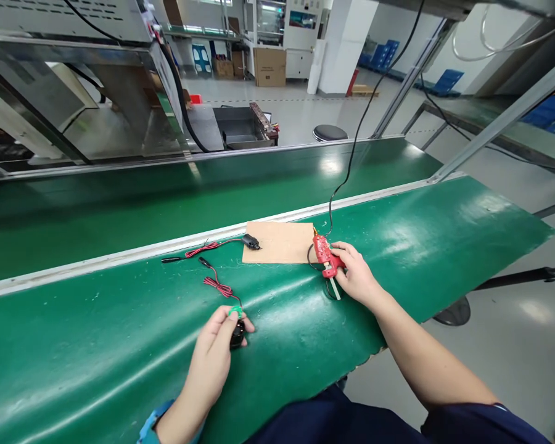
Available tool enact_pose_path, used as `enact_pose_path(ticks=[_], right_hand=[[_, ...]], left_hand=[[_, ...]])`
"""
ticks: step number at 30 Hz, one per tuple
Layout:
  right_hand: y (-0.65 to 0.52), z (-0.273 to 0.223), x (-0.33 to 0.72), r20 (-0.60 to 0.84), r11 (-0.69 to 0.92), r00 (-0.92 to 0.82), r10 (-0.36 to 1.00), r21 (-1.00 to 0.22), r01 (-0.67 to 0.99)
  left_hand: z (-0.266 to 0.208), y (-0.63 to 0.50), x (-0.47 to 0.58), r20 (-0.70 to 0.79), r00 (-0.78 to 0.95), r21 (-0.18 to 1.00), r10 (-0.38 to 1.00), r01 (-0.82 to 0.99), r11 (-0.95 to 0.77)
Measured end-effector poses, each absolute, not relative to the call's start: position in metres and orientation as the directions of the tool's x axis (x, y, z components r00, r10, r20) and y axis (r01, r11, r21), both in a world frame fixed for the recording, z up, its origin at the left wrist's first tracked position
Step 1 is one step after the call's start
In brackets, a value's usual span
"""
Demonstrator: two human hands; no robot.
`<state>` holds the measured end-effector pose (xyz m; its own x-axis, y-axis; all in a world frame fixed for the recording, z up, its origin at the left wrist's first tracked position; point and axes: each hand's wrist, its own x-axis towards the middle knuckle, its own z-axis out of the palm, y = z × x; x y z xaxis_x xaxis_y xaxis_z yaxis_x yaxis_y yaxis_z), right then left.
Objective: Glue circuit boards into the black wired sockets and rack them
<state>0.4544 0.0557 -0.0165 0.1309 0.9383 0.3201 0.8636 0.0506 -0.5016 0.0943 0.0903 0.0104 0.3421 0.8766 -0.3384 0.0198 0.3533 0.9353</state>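
My left hand (215,345) is closed on a small black housing (237,335) with a green part (235,311) at its top, under the thumb. From it a red and black cable (219,286) runs up the bench, loosely bundled, to a black plug. My right hand (357,275) is wrapped round the handle of a red glue gun (326,254), with a pale glue stick (335,288) poking out of its back. The gun's nozzle end is at the right edge of a cardboard sheet (277,242). On the sheet's left edge rests another black housing (251,242) with its own red and black cable.
The green bench top (444,240) spreads round both hands, and a white rail (203,237) separates it from a green conveyor belt (268,179) behind. A black cord (357,135) hangs from above to the gun. Metal posts (499,120) rise at right.
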Motion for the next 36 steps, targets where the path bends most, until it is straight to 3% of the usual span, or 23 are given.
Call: enact_pose_path(ticks=[4, 8, 14, 24, 36], right_hand=[[0.048, 0.003, 0.452, 0.348, 0.164, 0.069, 0.935, -0.596, 0.786], [0.036, 0.024, 0.437, 0.326, 0.246, -0.018, 0.945, -0.675, 0.696], [0.017, 0.045, 0.399, 0.263, 0.256, -0.077, 0.962, -0.760, 0.597], [0.018, 0.043, 0.367, 0.326, 0.492, -0.374, 0.868, -0.659, 0.568], [0.022, 0.042, 0.364, 0.248, 0.496, -0.447, 0.859, -0.615, 0.612]], left_hand=[[0.008, 0.099, 0.118, -0.391, 0.434, 0.899, 0.812, -0.008, 0.438], [0.007, 0.106, 0.132, -0.377, 0.512, 0.829, 0.772, -0.185, 0.528], [0.001, 0.106, 0.130, -0.358, 0.645, 0.719, 0.676, -0.272, 0.640], [-0.005, 0.097, 0.129, -0.346, 0.628, 0.699, 0.697, -0.324, 0.638], [-0.004, 0.093, 0.131, -0.352, 0.624, 0.686, 0.697, -0.335, 0.646]])
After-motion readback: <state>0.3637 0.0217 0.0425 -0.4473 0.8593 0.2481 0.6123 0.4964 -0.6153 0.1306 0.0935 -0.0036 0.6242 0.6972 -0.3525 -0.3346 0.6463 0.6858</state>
